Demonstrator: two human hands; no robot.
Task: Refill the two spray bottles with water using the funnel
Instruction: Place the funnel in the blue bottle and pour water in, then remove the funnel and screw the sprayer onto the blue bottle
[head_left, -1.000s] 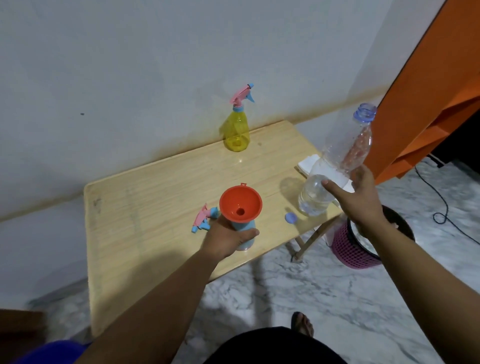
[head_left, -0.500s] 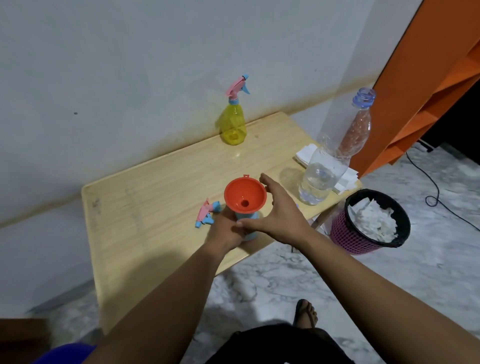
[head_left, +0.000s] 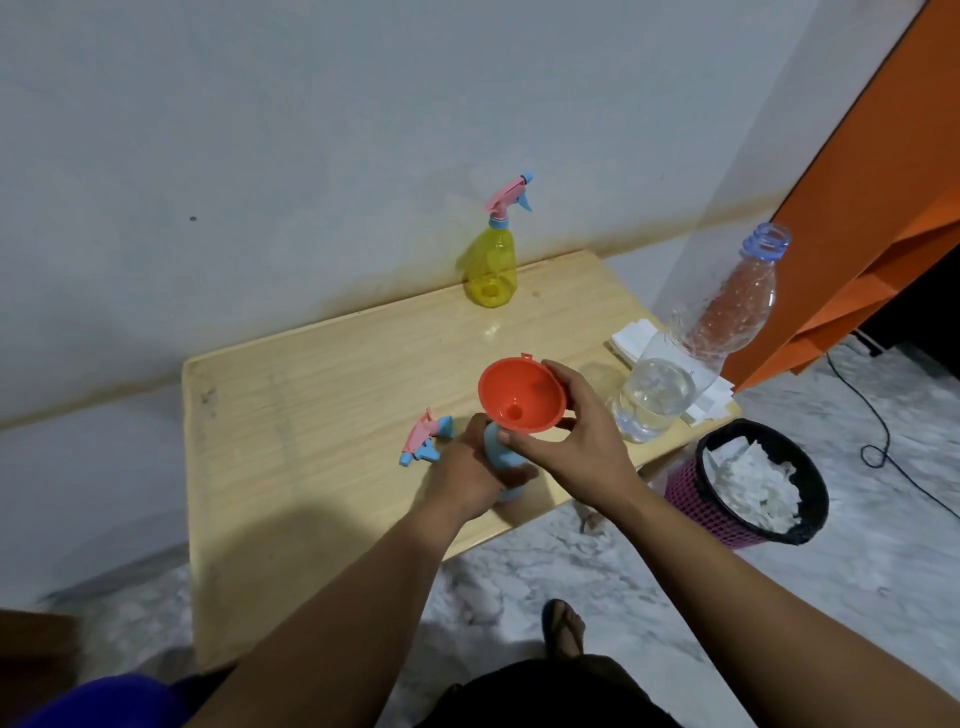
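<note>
Since 0.5 s ago: right hand (head_left: 574, 447) now grips funnel (head_left: 521, 396), tilted.
Left hand (head_left: 465, 475): grips blue bottle (head_left: 497, 451) beneath funnel.

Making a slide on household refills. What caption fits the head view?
Right hand grips orange funnel above blue spray bottle held by left hand.

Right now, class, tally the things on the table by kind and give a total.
Spray bottles: 2, yellow and blue
Loose spray heads: 1
Funnels: 1
Water bottles: 1
Stacks of paper napkins: 1
Total: 6
</note>
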